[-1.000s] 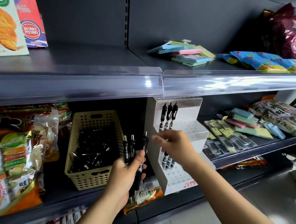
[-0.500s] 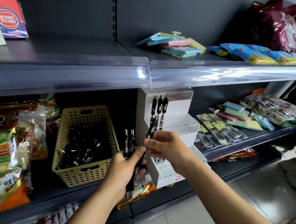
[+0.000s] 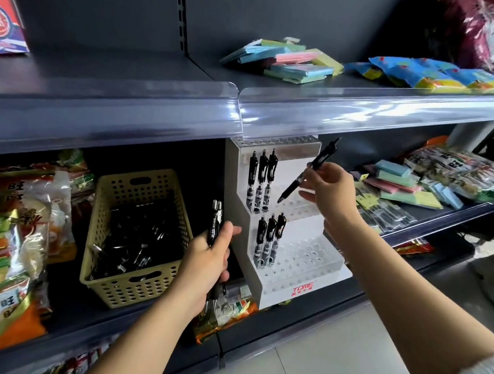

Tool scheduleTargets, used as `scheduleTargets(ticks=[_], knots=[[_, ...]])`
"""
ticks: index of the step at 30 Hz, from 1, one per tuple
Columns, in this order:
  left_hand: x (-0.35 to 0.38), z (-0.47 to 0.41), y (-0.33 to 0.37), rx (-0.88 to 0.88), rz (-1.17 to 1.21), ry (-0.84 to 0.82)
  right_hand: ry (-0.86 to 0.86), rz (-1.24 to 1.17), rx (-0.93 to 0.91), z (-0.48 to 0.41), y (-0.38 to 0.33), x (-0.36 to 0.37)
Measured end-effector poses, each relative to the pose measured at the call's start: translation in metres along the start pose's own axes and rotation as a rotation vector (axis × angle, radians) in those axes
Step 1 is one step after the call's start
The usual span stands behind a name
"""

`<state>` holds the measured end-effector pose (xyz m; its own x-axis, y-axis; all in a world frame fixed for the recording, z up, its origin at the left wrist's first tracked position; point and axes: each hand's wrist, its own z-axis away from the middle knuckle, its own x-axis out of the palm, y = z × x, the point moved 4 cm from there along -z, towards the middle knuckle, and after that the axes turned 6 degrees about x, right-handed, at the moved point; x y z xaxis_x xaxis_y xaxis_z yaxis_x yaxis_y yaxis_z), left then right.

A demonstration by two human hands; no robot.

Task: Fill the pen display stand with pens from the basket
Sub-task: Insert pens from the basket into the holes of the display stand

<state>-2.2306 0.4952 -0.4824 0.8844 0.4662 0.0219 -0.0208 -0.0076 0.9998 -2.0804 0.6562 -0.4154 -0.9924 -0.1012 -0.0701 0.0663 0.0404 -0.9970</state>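
The right hand (image 3: pixel 330 188) pinches a single black pen (image 3: pixel 307 171) near its middle, with the grip narrow on the barrel between thumb and fingertips. This pen is tilted, its clicker end toward one o'clock and its tip toward seven o'clock. The tip hangs just above the holes of a middle step of the white pen display stand (image 3: pixel 308 256) and is not seated in any of them.

At nine o'clock from that tip an upper row of three pens (image 3: pixel 261 179) stands upright in the stand. At six o'clock from these, a lower row of three pens (image 3: pixel 269 237) stands on the step below.

The left hand (image 3: pixel 205 261) is at nine o'clock of the stand, its grip wrapped round a bunch of pens (image 3: pixel 215 223) held upright. The yellow basket (image 3: pixel 127 293) sits on the shelf at nine o'clock of that hand and holds loose black pens (image 3: pixel 141 237). Snack packets (image 3: pixel 10 224) lie at nine o'clock of the basket.
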Motion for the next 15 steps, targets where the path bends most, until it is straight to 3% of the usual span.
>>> scheduleTargets(ticks=[7,15], knots=[[-0.003,-0.006,0.0,-0.022,0.062,0.034,0.086,0.204,-0.106,-0.022,0.002,0.013],[-0.003,-0.008,-0.004,-0.026,0.169,0.029,0.031,0.486,-0.202,-0.024,0.007,0.032]])
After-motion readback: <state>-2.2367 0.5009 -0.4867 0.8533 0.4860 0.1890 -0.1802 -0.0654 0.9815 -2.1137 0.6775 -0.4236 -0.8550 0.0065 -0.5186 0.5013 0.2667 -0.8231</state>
